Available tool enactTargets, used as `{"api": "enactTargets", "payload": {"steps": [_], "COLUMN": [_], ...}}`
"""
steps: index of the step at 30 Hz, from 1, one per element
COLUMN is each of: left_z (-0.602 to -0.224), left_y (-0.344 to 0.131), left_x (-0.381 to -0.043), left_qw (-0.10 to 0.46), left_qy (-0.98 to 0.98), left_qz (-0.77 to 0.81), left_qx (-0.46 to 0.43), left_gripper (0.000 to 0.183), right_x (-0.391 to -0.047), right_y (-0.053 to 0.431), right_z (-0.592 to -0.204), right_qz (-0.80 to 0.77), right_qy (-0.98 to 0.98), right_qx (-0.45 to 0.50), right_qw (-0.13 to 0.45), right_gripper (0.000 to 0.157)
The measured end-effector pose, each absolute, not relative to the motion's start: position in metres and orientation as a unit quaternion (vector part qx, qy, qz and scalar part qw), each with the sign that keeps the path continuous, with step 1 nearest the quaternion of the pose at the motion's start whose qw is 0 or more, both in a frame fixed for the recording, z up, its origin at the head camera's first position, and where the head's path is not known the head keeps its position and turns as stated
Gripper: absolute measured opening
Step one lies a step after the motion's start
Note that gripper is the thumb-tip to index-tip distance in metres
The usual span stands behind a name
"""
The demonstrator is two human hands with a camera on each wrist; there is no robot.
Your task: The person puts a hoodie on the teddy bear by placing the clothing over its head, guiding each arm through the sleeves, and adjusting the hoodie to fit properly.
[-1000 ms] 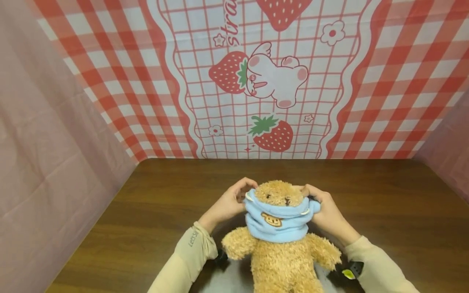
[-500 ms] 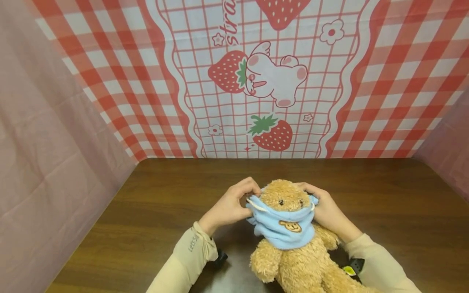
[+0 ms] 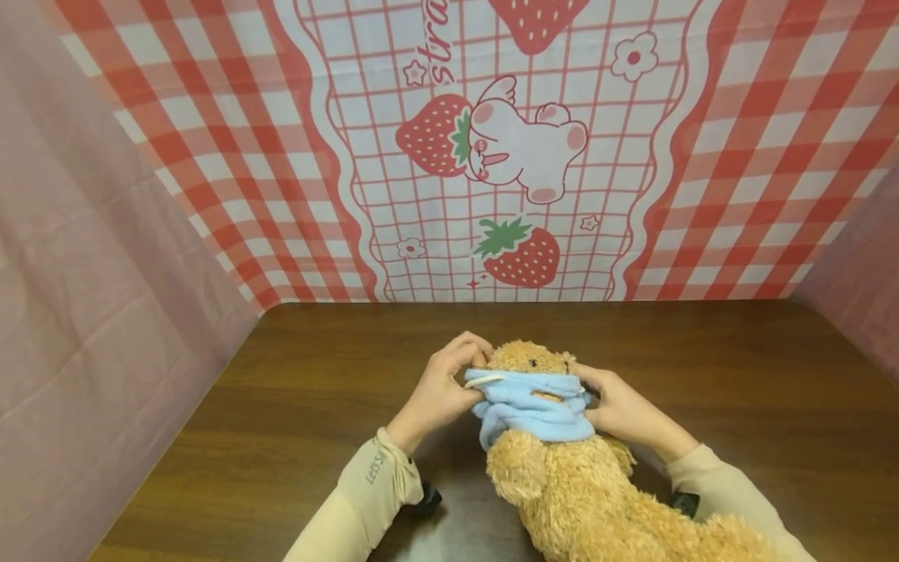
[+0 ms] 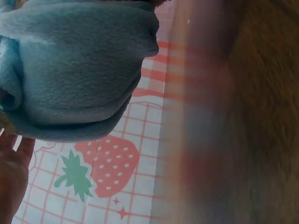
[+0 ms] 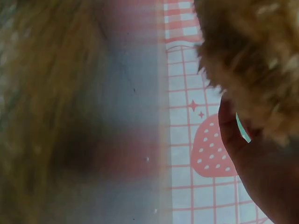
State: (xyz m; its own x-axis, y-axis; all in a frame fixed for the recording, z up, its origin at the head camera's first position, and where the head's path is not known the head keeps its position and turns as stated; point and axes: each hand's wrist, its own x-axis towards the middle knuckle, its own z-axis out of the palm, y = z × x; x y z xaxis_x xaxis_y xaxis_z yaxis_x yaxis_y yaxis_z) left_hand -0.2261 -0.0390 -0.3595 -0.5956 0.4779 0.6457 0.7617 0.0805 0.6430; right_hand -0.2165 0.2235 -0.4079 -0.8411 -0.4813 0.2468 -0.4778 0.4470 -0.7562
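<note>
A tan plush teddy bear leans with its body toward the lower right and its head up between both hands. Bunched around its neck and lower face is a light-blue fleece doll garment with a white cord and a partly folded-over bear patch. My left hand pinches the garment's upper edge at the left of the head. On the other side my right hand holds the garment and the bear, thumb in front, other fingers mostly hidden behind. Blue fleece fills much of the left wrist view; brown fur shows in the right.
The bear is over a dark wood-grain table. Behind the table stands a red-and-white checked strawberry cloth. Pink curtains hang at both sides. A black strap piece sits by the left sleeve.
The bear has turned, its legs swinging to the right and its left-side arm coming forward. The garment's patch has shifted right and folded. Both hands stay at the garment's edge.
</note>
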Motion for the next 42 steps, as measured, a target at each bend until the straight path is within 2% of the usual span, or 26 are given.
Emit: {"api": "enactTargets", "payload": {"steps": [4,7,13,16,18,20,25,28,32,38,42], "left_z": [-0.359,-0.360,-0.369,-0.378,-0.384,-0.385,-0.388,-0.392,-0.397,-0.400,-0.398], "left_y": [-0.039,-0.039,-0.038,-0.038,-0.039,-0.041,-0.048,-0.054,-0.058,-0.056,-0.054], "left_x": [-0.226,-0.227,-0.234,-0.242,-0.248,-0.249,-0.254,-0.258,-0.262,-0.263,-0.260], "left_qw": [0.132,0.138,0.148,0.123,0.104,0.092,0.046,0.010,-0.005,0.026,0.003], "left_qy": [-0.726,-0.732,-0.762,-0.777,-0.786,-0.793,-0.813,-0.817,-0.810,-0.797,-0.766], "left_qz": [-0.511,-0.499,-0.495,-0.510,-0.507,-0.494,-0.442,-0.426,-0.425,-0.432,-0.478], "left_qx": [-0.442,-0.443,-0.390,-0.349,-0.337,-0.344,-0.377,-0.389,-0.403,-0.421,-0.429], "left_gripper": [0.033,0.034,0.028,0.027,0.028,0.030,0.030,0.031,0.033,0.036,0.034], "right_x": [-0.216,-0.216,-0.217,-0.219,-0.218,-0.218,-0.218,-0.219,-0.217,-0.212,-0.208], "right_y": [0.224,0.223,0.218,0.217,0.217,0.217,0.219,0.218,0.217,0.221,0.223], "right_z": [-0.410,-0.411,-0.411,-0.410,-0.408,-0.407,-0.408,-0.407,-0.403,-0.389,-0.381], "right_qz": [-0.446,-0.443,-0.390,-0.369,-0.371,-0.375,-0.376,-0.361,-0.349,-0.387,-0.448], "right_qy": [0.851,0.853,0.876,0.880,0.881,0.880,0.875,0.878,0.888,0.868,0.825], "right_qx": [-0.277,-0.275,-0.274,-0.275,-0.266,-0.260,-0.272,-0.279,-0.279,-0.310,-0.344], "right_qw": [0.014,0.015,-0.077,-0.117,-0.124,-0.129,-0.141,-0.145,-0.109,-0.025,0.012], "right_gripper": [0.025,0.028,0.027,0.034,0.034,0.027,0.044,0.040,0.039,0.035,0.029]}}
